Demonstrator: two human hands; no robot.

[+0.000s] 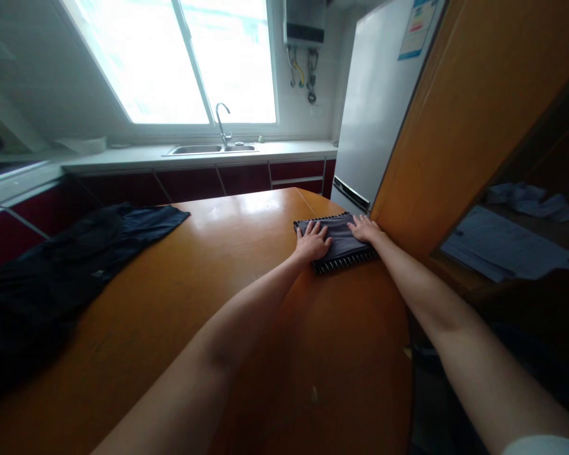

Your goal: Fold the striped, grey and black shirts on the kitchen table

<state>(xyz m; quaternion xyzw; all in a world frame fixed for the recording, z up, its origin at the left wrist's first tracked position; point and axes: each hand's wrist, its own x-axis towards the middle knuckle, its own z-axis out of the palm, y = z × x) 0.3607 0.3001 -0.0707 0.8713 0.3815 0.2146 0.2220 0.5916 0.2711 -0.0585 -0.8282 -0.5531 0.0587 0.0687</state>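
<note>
A folded dark grey garment (340, 235) with black-and-white striped edges lies at the far right of the wooden table (246, 253). My left hand (313, 242) rests flat on its left side, fingers spread. On its right side lies my right hand (364, 228), palm down with the fingers stretched out. Neither hand grips the cloth; both press on its top. Along the table's left edge a dark garment (95, 253) is spread out, apart from my hands.
A fridge (374, 95) and a wooden cabinet panel (455, 95) stand close on the right. Folded light cloths (502, 243) lie on a shelf there. Behind the table runs a counter (137, 158) with a sink (196, 150) and a tap (222, 120) under a window.
</note>
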